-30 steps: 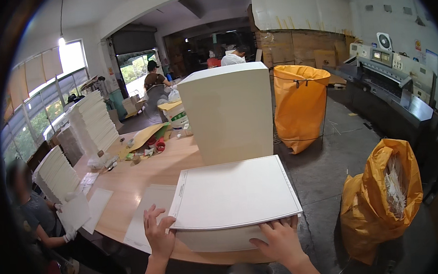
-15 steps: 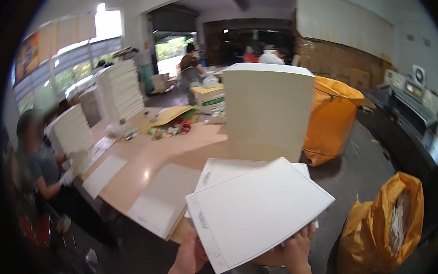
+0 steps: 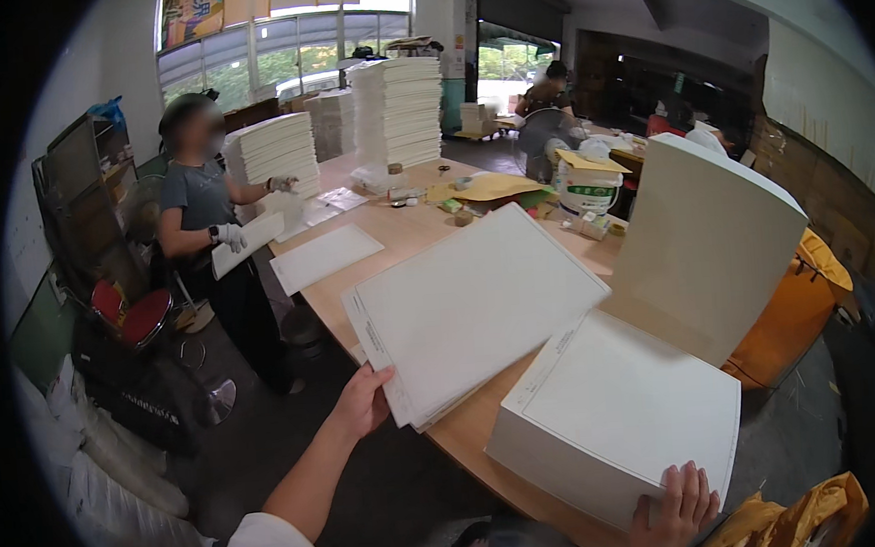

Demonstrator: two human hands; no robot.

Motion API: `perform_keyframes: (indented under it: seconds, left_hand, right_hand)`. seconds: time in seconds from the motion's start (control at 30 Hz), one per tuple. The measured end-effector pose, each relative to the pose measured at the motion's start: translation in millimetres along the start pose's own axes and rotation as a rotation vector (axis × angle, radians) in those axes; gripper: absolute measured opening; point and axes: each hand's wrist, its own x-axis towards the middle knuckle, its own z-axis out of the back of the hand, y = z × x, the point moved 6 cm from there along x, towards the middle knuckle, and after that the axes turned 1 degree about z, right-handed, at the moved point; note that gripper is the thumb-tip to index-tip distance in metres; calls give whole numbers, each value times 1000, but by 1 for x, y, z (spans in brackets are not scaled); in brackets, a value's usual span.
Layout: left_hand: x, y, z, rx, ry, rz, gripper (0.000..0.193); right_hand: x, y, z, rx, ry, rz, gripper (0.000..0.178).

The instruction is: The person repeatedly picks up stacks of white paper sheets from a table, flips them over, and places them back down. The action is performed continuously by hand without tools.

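The left hand [image 3: 368,396] pinches the near corner of a white sheet [image 3: 475,306], thumb and fingers pressed together on it; the sheet lies tilted to the left of the low stack [image 3: 622,428], with more paper [image 3: 456,405] showing beneath its near edge. The right hand [image 3: 674,510] lies on the near right corner of the low stack, fingers extended and slightly apart, gripping nothing that shows. Whether the white sheet touches the low stack, I cannot tell.

The table [image 3: 405,235] carries the low stack. Just behind the low stack stands a tall stack [image 3: 716,246], and beyond it to the right an orange bag [image 3: 776,323]. Another orange bag [image 3: 798,520] is near the low stack's right front. Well to the left of the low stack, a loose sheet [image 3: 326,258] lies flat, and a gloved co-worker [image 3: 202,193] holds some paper. Far behind the low stack is a bucket [image 3: 588,192].
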Motion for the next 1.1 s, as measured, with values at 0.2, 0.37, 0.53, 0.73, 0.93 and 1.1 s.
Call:
perform_keyframes:
  seconds: [0.2,0.37,0.53,0.73,0.93,1.1]
  left_hand:
    - [61,78,108,60,-228,182,36]
    - [61,101,123,157,-363,431,35]
    - [63,97,114,90,-312,422,34]
    - [21,49,63,801,-669,-401,28]
    - [4,32,-256,632,475,-307,19]
    - [-4,98,-360,1093,1028,-631,13]
  right_hand:
    - [2,0,4,-30,39,-7,56]
    - [6,3,10,-43,68,-5,56]
    - [7,4,13,-48,51,-6,56]
    - [1,2,6,-11,61,-13,57]
    - [2,-3,-3,-21,85,-47,66]
    - [0,-13,-2,78,104,-42,61]
